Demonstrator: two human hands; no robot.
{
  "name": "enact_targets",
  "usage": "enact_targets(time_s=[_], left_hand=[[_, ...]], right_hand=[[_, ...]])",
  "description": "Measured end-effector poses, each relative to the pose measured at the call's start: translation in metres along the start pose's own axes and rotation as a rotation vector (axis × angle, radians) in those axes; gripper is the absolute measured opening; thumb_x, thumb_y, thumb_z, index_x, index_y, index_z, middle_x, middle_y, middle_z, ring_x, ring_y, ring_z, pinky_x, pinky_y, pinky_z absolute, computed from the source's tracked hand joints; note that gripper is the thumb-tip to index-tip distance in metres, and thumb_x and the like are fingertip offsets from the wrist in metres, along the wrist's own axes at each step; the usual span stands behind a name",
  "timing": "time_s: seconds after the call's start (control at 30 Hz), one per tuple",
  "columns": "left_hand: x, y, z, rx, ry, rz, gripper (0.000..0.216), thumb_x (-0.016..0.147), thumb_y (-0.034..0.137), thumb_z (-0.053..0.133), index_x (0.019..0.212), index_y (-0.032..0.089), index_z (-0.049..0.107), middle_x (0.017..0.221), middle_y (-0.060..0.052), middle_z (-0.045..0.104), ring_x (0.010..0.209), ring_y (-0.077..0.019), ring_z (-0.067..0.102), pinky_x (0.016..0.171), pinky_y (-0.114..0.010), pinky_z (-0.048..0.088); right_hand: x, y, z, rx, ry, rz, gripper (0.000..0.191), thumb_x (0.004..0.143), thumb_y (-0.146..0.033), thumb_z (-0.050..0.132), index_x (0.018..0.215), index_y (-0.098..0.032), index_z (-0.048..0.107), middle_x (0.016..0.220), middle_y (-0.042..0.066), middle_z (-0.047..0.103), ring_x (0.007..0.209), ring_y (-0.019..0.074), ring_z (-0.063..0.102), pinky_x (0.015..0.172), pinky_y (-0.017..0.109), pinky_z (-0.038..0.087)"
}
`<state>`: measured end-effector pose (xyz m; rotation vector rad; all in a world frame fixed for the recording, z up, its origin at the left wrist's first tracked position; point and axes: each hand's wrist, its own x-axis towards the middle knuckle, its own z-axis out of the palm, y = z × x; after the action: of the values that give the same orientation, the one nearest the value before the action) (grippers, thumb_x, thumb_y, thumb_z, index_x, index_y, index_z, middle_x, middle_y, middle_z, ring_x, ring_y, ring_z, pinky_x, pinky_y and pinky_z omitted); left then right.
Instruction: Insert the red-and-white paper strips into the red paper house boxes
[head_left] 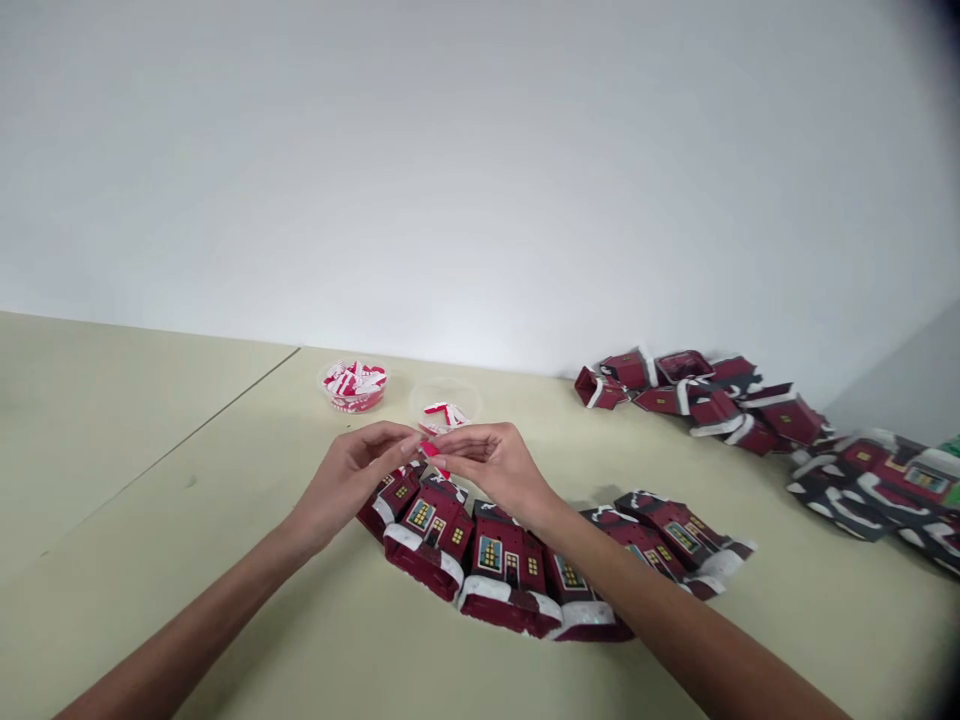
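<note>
My left hand and my right hand meet above a row of dark red house-shaped paper boxes laid on the table. Both hands pinch a small red and white piece between their fingertips. Just behind the hands stands a clear plastic cup with a few red and white pieces in it. A second clear cup, fuller with the same pieces, stands to its left.
A pile of similar red house boxes lies against the white wall at the back right. More boxes, dark with white trim, lie at the right edge. The beige table has a seam running diagonally on the left.
</note>
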<state>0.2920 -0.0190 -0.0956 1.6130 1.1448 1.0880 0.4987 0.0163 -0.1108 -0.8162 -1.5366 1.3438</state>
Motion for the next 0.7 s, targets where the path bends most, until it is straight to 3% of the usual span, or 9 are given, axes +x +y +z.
enact_targets(time_s=[0.1, 0.2, 0.33, 0.43, 0.5, 0.53, 0.57, 0.63, 0.7], left_hand=[[-0.007, -0.012, -0.029, 0.447, -0.187, 0.169, 0.041, 0.100, 0.046, 0.051, 0.140, 0.038, 0.056, 0.144, -0.001, 0.060, 0.134, -0.0253, 0.056, 0.110, -0.044, 0.050], [-0.019, -0.029, -0.053, 0.751, -0.386, 0.316, 0.041, 0.105, 0.035, 0.042, 0.143, 0.044, 0.052, 0.155, 0.004, 0.048, 0.148, -0.0212, 0.040, 0.122, -0.048, 0.037], [-0.034, -0.051, -0.093, 0.927, -0.319, 0.370, 0.041, 0.106, 0.032, 0.038, 0.143, 0.041, 0.053, 0.155, 0.002, 0.047, 0.146, -0.0179, 0.042, 0.124, -0.047, 0.033], [-0.041, -0.058, -0.154, 1.069, -0.172, 0.268, 0.036, 0.103, 0.045, 0.041, 0.130, 0.040, 0.065, 0.149, 0.001, 0.055, 0.141, -0.0223, 0.050, 0.121, -0.053, 0.034], [-0.044, -0.053, -0.196, 1.129, 0.036, 0.175, 0.049, 0.100, 0.059, 0.039, 0.120, 0.030, 0.073, 0.145, -0.007, 0.059, 0.139, -0.0338, 0.050, 0.117, -0.065, 0.032], [-0.045, -0.047, -0.210, 1.141, 0.144, 0.148, 0.057, 0.100, 0.061, 0.034, 0.123, 0.023, 0.072, 0.155, -0.010, 0.048, 0.146, -0.0403, 0.038, 0.115, -0.071, 0.028], [-0.046, -0.040, -0.218, 1.127, 0.308, 0.113, 0.058, 0.102, 0.059, 0.032, 0.128, 0.021, 0.068, 0.163, -0.007, 0.034, 0.152, -0.0408, 0.024, 0.117, -0.070, 0.024], [-0.048, -0.022, -0.209, 1.040, 0.525, 0.121, 0.054, 0.105, 0.053, 0.030, 0.140, 0.020, 0.056, 0.169, -0.001, 0.016, 0.155, -0.0369, 0.014, 0.121, -0.065, 0.020], [-0.053, -0.009, -0.170, 0.928, 0.567, 0.143, 0.049, 0.104, 0.051, 0.036, 0.141, 0.025, 0.053, 0.166, 0.002, 0.028, 0.152, -0.0309, 0.030, 0.123, -0.058, 0.025]], right_hand=[[-0.005, -0.010, -0.008, -0.113, -0.073, 0.093, 0.022, 0.069, -0.028, 0.087, 0.089, -0.020, 0.082, 0.086, 0.007, 0.079, 0.077, 0.0190, 0.073, 0.075, 0.033, 0.058], [-0.012, -0.017, -0.013, -0.225, -0.146, 0.183, 0.020, 0.072, -0.026, 0.084, 0.090, -0.019, 0.082, 0.086, 0.007, 0.079, 0.073, 0.0168, 0.071, 0.067, 0.028, 0.054], [-0.020, -0.017, -0.015, -0.290, -0.233, 0.262, 0.020, 0.073, -0.030, 0.084, 0.090, -0.018, 0.082, 0.079, 0.007, 0.078, 0.069, 0.0151, 0.069, 0.063, 0.025, 0.050], [-0.026, -0.017, -0.016, -0.323, -0.264, 0.236, 0.018, 0.076, -0.030, 0.081, 0.090, -0.018, 0.082, 0.076, 0.005, 0.077, 0.066, 0.0143, 0.068, 0.062, 0.025, 0.050], [-0.029, -0.018, -0.016, -0.334, -0.273, 0.217, 0.016, 0.077, -0.029, 0.079, 0.090, -0.018, 0.082, 0.078, 0.006, 0.078, 0.068, 0.0156, 0.070, 0.066, 0.026, 0.053], [-0.030, -0.020, -0.017, -0.340, -0.273, 0.212, 0.016, 0.077, -0.028, 0.079, 0.089, -0.018, 0.082, 0.080, 0.007, 0.078, 0.070, 0.0167, 0.071, 0.068, 0.028, 0.054], [-0.030, -0.022, -0.017, -0.348, -0.272, 0.205, 0.015, 0.077, -0.027, 0.079, 0.089, -0.018, 0.082, 0.081, 0.007, 0.079, 0.072, 0.0179, 0.072, 0.070, 0.029, 0.056], [-0.030, -0.025, -0.017, -0.384, -0.261, 0.183, 0.013, 0.077, -0.025, 0.079, 0.087, -0.017, 0.082, 0.083, 0.008, 0.079, 0.074, 0.0192, 0.074, 0.072, 0.030, 0.057], [-0.028, -0.026, -0.015, -0.458, -0.226, 0.144, 0.009, 0.078, -0.020, 0.078, 0.086, -0.017, 0.082, 0.082, 0.007, 0.079, 0.073, 0.0184, 0.074, 0.072, 0.029, 0.057]])
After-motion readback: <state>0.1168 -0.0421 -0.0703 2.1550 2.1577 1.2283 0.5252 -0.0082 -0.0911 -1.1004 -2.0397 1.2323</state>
